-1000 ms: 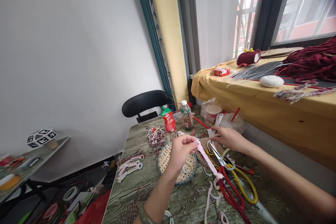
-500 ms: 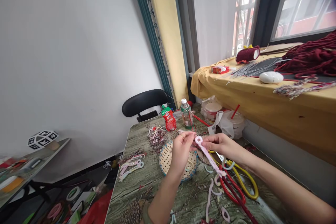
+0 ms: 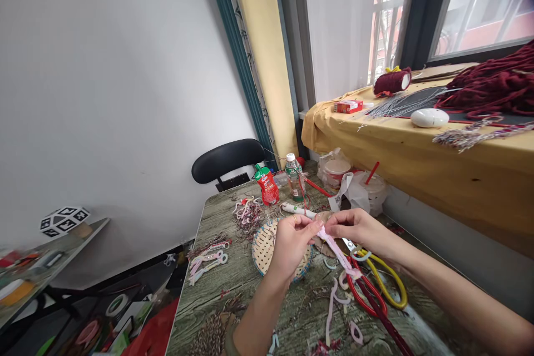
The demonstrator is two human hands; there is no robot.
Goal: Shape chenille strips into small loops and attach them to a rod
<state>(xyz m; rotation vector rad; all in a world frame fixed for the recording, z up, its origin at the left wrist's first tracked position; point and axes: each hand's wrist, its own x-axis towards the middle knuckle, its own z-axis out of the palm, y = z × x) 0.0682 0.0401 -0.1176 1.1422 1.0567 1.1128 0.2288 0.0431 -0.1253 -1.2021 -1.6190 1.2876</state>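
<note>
A pale pink braided cord (image 3: pixel 339 251) hangs slanting between my hands, its upper end pinched in the fingers of both. My left hand (image 3: pixel 297 239) closes on that end from the left, and my right hand (image 3: pixel 354 227) from the right, fingertips nearly meeting. The loop at the top is mostly hidden by the fingers. Below, the cord's lower end lies near red-handled scissors (image 3: pixel 369 297) and a dark red cord (image 3: pixel 386 322). Yellow-handled scissors (image 3: pixel 394 283) lie under my right wrist. A round woven basket (image 3: pixel 262 250) sits behind my left hand.
Finished-looking braided cords (image 3: pixel 211 260) lie at the table's left. Yarn scraps (image 3: pixel 248 214), a red pouch (image 3: pixel 267 184) and a bottle (image 3: pixel 295 181) stand farther back. Bagged cups (image 3: pixel 369 192) are at the right, below a yellow-covered ledge (image 3: pixel 417 150). Loose pastel pieces (image 3: pixel 331 311) lie in front.
My fingers have closed over the cord's top loop, which showed openly before. My right hand has moved slightly closer to my left. A white handle behind the hands now shows more.
</note>
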